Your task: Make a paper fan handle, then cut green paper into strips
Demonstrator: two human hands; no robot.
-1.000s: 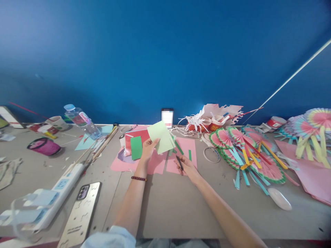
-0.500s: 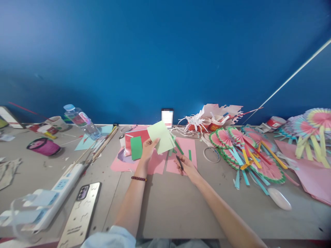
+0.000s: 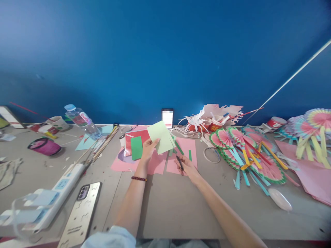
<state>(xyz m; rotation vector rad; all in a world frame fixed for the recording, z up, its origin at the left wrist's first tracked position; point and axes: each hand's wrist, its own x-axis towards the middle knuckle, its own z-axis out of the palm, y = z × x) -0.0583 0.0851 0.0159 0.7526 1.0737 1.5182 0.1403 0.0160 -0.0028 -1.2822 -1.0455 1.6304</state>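
Note:
My left hand [image 3: 149, 148] is closed on light green paper [image 3: 160, 137], thumb on top; its right edge shows more than one layer. To the right, my right hand [image 3: 186, 165] is closed around a slim dark tool [image 3: 179, 162], whose kind I cannot make out. The tool is apart from the paper. Beneath both hands lie pink sheets [image 3: 155, 166] on the table. A dark green paper piece [image 3: 136, 148] rests over a red packet [image 3: 128, 137] left of my left hand. Dark green strips [image 3: 190, 155] lie on the pink paper.
Paper fans [image 3: 271, 168] and a tape roll [image 3: 211, 155] lie at right. A phone [image 3: 167, 118] leans against the blue wall. At left are a tilted bottle [image 3: 82, 120], thin sticks [image 3: 104, 143], a power strip [image 3: 60, 189] and another phone [image 3: 81, 213].

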